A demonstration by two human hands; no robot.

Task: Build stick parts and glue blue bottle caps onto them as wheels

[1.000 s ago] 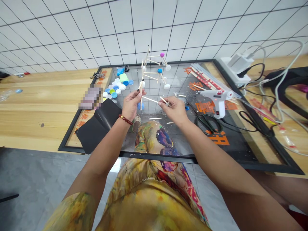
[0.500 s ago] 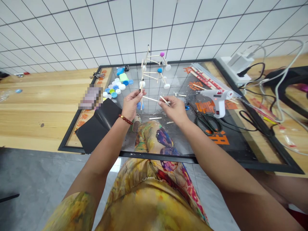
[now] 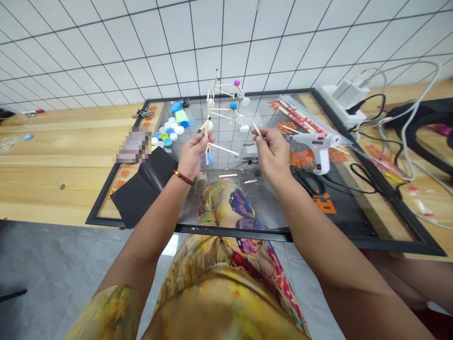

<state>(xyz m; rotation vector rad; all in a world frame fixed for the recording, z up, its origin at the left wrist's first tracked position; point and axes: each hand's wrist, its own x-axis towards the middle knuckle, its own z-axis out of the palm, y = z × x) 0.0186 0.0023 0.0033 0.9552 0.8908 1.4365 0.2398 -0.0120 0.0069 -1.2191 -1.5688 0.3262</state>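
My left hand (image 3: 194, 153) is closed on a small frame of thin wooden sticks (image 3: 205, 147), with one pale stick sticking out to the right. Close beneath the held frame, a blue round piece (image 3: 208, 159) shows; I cannot tell whether it is attached. My right hand (image 3: 272, 153) pinches a short wooden stick (image 3: 256, 128), its end pointing up and left. Beyond my hands stand stick structures with white caps (image 3: 244, 128), one bearing a blue piece (image 3: 233, 106) and another a pink piece (image 3: 237, 82).
Coloured bottle caps (image 3: 167, 140) lie left of my hands, near black sheets (image 3: 141, 189). Loose stick pieces (image 3: 228, 175) lie on the glassy board. To the right are a white glue gun (image 3: 320, 148), scissors (image 3: 307, 183), packaged sticks (image 3: 300, 113) and a power strip (image 3: 341, 106) with cables.
My right hand has moved right, away from the held frame, with the short stick turned upward. My left hand stays nearly in place, and the frame in it has tilted slightly.
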